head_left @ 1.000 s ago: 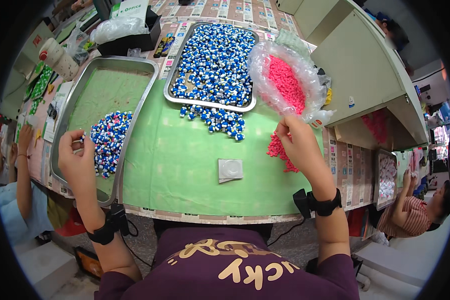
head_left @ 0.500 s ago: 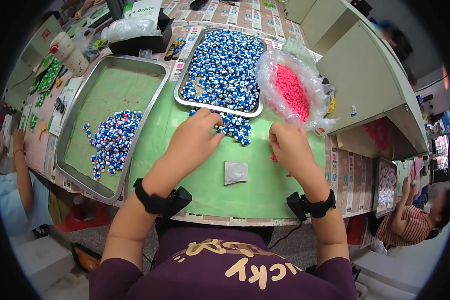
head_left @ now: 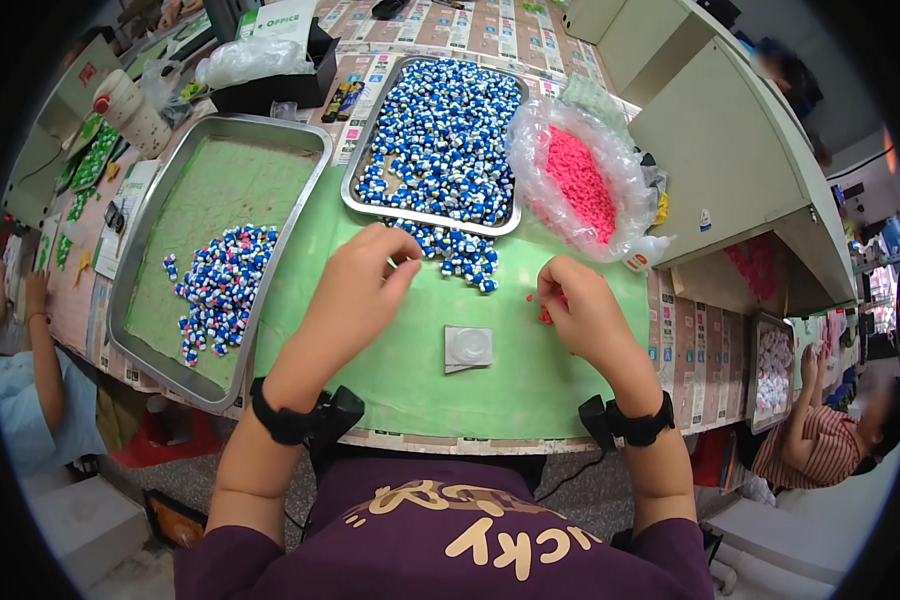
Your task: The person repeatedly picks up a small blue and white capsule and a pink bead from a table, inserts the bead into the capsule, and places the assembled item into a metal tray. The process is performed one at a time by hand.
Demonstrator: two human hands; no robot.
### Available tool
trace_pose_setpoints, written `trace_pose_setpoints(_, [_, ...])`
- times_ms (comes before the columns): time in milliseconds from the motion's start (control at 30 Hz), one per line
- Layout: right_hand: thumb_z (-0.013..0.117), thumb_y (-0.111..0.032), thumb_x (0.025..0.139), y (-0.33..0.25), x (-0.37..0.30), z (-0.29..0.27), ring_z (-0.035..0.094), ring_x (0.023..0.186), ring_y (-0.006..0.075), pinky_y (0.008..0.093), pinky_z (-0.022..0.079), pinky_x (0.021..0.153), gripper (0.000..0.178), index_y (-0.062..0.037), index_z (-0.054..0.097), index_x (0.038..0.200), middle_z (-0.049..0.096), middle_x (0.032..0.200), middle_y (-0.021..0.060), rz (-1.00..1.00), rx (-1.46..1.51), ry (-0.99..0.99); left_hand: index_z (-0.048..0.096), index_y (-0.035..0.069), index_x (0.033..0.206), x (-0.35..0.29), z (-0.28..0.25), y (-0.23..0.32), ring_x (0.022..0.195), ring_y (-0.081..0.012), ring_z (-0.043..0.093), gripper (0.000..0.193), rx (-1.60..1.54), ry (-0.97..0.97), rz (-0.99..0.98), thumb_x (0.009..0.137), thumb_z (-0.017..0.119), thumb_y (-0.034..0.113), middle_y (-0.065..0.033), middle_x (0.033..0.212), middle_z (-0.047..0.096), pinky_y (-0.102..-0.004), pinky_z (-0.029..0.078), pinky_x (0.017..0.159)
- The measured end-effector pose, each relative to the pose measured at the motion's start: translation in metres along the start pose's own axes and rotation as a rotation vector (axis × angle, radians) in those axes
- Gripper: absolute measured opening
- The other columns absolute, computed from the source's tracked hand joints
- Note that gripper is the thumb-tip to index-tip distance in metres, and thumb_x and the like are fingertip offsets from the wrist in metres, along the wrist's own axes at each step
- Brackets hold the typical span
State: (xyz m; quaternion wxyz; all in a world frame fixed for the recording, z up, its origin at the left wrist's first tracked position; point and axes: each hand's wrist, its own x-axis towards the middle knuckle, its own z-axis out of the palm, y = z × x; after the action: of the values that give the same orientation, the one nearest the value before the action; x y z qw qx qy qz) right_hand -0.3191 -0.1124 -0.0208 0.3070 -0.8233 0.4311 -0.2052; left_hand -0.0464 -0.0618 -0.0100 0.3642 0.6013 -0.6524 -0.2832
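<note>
My left hand (head_left: 362, 280) is over the green mat (head_left: 400, 400), just left of a small heap of blue-and-white pieces (head_left: 467, 262). Its thumb and forefinger curl together; whatever they hold, if anything, is hidden. On the right, my right hand (head_left: 582, 308) has its fingers bent in a pinch beside small pink pieces (head_left: 546, 314) on the mat. I cannot make out what is between its fingertips. Between and below the hands lies a pale square pad (head_left: 468, 347) with a round, translucent top.
A metal tray (head_left: 346, 190) full of blue-and-white pieces stands ahead. Another tray (head_left: 120, 300) at left holds similar pieces with pink bits. An open plastic bag (head_left: 530, 150) of pink pieces, a small white bottle (head_left: 648, 252) and a grey cabinet (head_left: 730, 150) are at right.
My left hand has drawn back left and slightly down from the blue-and-white heap. My right hand has shifted slightly down, and the pink pieces by its fingers show more.
</note>
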Motion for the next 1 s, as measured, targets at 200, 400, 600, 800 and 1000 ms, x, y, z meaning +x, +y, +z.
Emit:
trace_pose_setpoints(200, [0.057, 0.004, 0.081, -0.007, -0.004, 0.004, 0.058, 0.074, 0.035, 0.0427, 0.045, 0.064, 0.011, -0.0028, 0.05, 0.085, 0.058, 0.079, 0.015, -0.096, -0.132, 0.057, 0.066, -0.002, 0.102, -0.025, -0.025, 0.004, 0.081, -0.0136, 0.065, 0.014, -0.498, 0.036, -0.133, 0.088, 0.064, -0.001, -0.0057, 0.099, 0.06, -0.025, 0.054, 0.072])
trace_pose_setpoints(400, [0.056, 0.002, 0.078, -0.007, -0.001, 0.015, 0.056, 0.071, 0.0371, 0.0455, 0.044, 0.064, 0.01, -0.0031, 0.049, 0.083, 0.056, 0.074, 0.0155, -0.184, -0.268, 0.079, 0.066, -0.002, 0.11, -0.037, -0.033, 0.011, 0.091, -0.011, 0.061, 0.029, -0.6, 0.078, -0.093, 0.082, 0.071, -0.005, -0.004, 0.104, 0.06, -0.0251, 0.053, 0.076])
trace_pose_setpoints(600, [0.054, 0.003, 0.077, -0.007, 0.003, 0.016, 0.055, 0.07, 0.037, 0.046, 0.043, 0.063, 0.01, -0.0025, 0.047, 0.082, 0.055, 0.073, 0.0161, -0.207, -0.318, 0.092, 0.064, -0.002, 0.113, -0.04, -0.033, 0.014, 0.089, -0.0137, 0.063, 0.029, -0.807, 0.018, -0.163, 0.084, 0.069, -0.004, -0.0068, 0.104, 0.064, -0.0266, 0.054, 0.079])
trace_pose_setpoints(800, [0.052, 0.005, 0.08, -0.006, 0.0, 0.013, 0.054, 0.07, 0.0372, 0.0439, 0.043, 0.062, 0.01, -0.0018, 0.045, 0.084, 0.054, 0.074, 0.0174, -0.18, -0.188, 0.036, 0.061, -0.003, 0.116, -0.041, -0.031, 0.018, 0.093, -0.0169, 0.067, 0.027, -1.027, -0.031, -0.228, 0.089, 0.065, 0.0, -0.0145, 0.112, 0.066, -0.0276, 0.056, 0.083])
trace_pose_setpoints(1000, [0.051, 0.005, 0.081, -0.008, -0.001, 0.014, 0.054, 0.069, 0.0354, 0.0426, 0.042, 0.06, 0.012, -0.0014, 0.043, 0.086, 0.053, 0.074, 0.0169, -0.126, -0.14, 0.005, 0.06, -0.003, 0.119, -0.042, -0.03, 0.018, 0.095, -0.0168, 0.067, 0.029, -1.115, -0.073, -0.264, 0.09, 0.064, 0.0, -0.0167, 0.12, 0.064, -0.0269, 0.056, 0.085])
